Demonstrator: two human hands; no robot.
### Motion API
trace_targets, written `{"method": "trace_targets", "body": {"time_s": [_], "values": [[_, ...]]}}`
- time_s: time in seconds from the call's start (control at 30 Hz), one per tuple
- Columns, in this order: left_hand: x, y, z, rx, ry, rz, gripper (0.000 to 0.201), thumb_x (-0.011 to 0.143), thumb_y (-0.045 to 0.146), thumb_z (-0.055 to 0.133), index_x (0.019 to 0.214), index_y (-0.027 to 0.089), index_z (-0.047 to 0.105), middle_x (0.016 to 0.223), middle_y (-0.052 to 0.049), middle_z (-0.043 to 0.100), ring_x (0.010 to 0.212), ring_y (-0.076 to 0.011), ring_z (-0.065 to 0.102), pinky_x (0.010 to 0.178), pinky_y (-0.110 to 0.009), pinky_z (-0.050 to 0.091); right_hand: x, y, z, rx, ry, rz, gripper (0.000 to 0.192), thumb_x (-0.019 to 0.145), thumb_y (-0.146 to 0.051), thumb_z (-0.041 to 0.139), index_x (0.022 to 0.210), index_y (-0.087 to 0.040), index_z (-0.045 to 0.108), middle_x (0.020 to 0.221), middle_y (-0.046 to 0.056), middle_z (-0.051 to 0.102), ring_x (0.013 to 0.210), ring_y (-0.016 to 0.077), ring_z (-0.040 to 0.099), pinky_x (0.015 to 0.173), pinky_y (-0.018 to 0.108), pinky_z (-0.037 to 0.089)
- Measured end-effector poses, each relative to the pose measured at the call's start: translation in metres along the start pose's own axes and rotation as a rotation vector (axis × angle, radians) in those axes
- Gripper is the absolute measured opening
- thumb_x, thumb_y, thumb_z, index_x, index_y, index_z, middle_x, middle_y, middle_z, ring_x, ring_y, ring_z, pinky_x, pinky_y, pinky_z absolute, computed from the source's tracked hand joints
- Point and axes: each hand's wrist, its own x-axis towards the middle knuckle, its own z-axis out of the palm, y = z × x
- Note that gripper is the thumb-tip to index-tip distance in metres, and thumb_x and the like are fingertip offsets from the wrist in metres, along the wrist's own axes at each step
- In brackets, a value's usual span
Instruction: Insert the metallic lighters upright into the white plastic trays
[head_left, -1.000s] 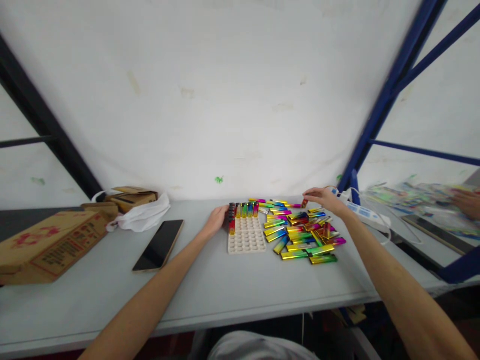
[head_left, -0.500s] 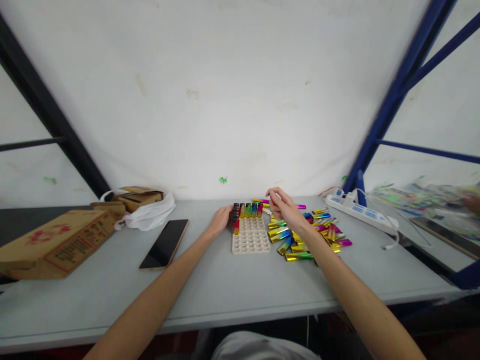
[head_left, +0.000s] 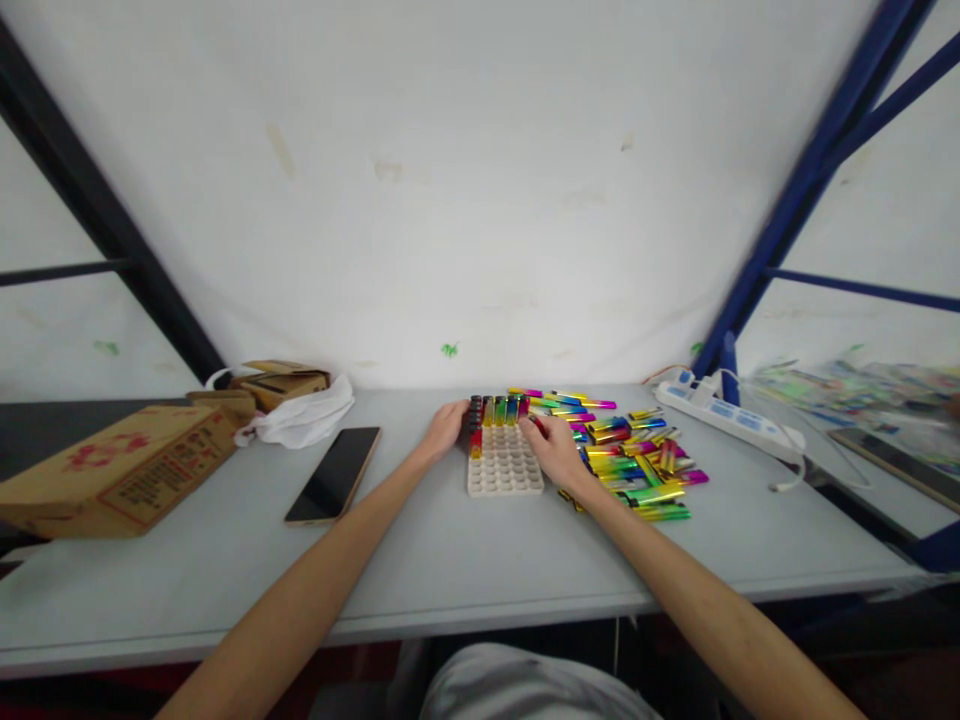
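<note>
Steadying the white tray [head_left: 505,470] on the table [head_left: 465,560], the left hand [head_left: 448,428] clasps its corner while the right hand [head_left: 553,447] seemingly pinches a light, stiff, slippery foil-wrapped lighter [head_left: 535,424] mid-body.

Red printing marks the top of the cardboard box [head_left: 112,470] at the left of my tabletop [head_left: 450,560], beside the phone [head_left: 334,474], but it is too blurred for me to read.
</note>
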Motion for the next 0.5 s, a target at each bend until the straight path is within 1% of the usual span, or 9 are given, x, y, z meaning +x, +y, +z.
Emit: {"method": "trace_targets", "body": {"time_s": [0.1,0.2,0.33,0.5], "values": [[0.0000,0.0006,-0.0003,0.007,0.003,0.004,0.048,0.083,0.056,0.041,0.079,0.019,0.072,0.088,-0.006,0.078,0.094,-0.0280,0.065,0.088,-0.036,0.047,0.0015,0.0045,-0.0016,0.019,-0.013,0.016,0.043,0.091,-0.050,0.045,0.058,-0.024,0.037,0.055,-0.004,0.034,0.055,0.0134,0.033,0.054,0.028,0.020],[0.0000,0.0010,-0.0005,0.016,0.006,0.016,0.046,0.083,0.055,0.041,0.076,0.019,0.070,0.088,-0.005,0.077,0.095,-0.0280,0.065,0.090,-0.036,0.046,0.0012,0.0086,-0.0046,0.040,-0.038,0.029,0.042,0.091,-0.048,0.045,0.059,-0.024,0.037,0.054,-0.004,0.035,0.054,0.0136,0.033,0.053,0.028,0.020],[0.0002,0.0009,0.0001,0.022,0.005,0.022,0.046,0.083,0.055,0.040,0.076,0.020,0.070,0.086,-0.005,0.077,0.094,-0.0280,0.064,0.089,-0.037,0.047,-0.0005,0.0089,-0.0060,0.030,-0.030,0.022,0.045,0.093,-0.051,0.045,0.058,-0.024,0.036,0.054,-0.004,0.034,0.055,0.0136,0.033,0.053,0.028,0.020],[0.0003,0.0010,0.0010,0.023,0.011,0.031,0.046,0.084,0.054,0.040,0.075,0.020,0.070,0.090,-0.005,0.078,0.097,-0.0287,0.065,0.092,-0.037,0.046,-0.0002,0.0043,-0.0052,-0.030,-0.013,-0.010,0.054,0.095,-0.061,0.046,0.058,-0.023,0.033,0.055,-0.004,0.033,0.056,0.0127,0.031,0.055,0.028,0.020]]}}
